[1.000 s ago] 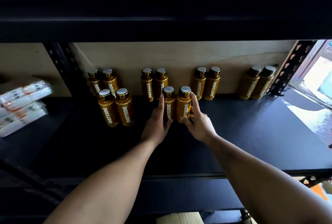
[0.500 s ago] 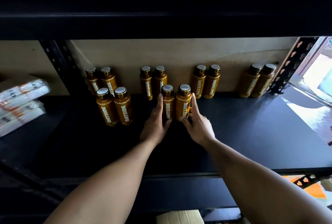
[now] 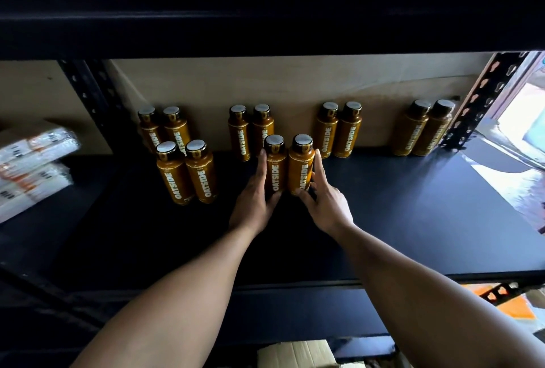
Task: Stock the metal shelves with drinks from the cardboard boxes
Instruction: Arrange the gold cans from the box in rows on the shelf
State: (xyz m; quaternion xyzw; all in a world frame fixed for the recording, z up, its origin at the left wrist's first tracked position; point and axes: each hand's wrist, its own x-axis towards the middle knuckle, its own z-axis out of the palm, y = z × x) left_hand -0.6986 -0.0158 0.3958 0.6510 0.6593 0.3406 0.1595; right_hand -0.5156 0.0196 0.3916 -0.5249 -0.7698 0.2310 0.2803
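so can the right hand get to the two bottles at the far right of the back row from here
Probably yes. The right hand would first have to let go of the front bottle it holds; beyond that, only bare shelf lies between it and the far-right pair.

Open shelf (image 3: 413,220) front-right; bottles (image 3: 351,134) block back and left, upper shelf (image 3: 265,28) overhead
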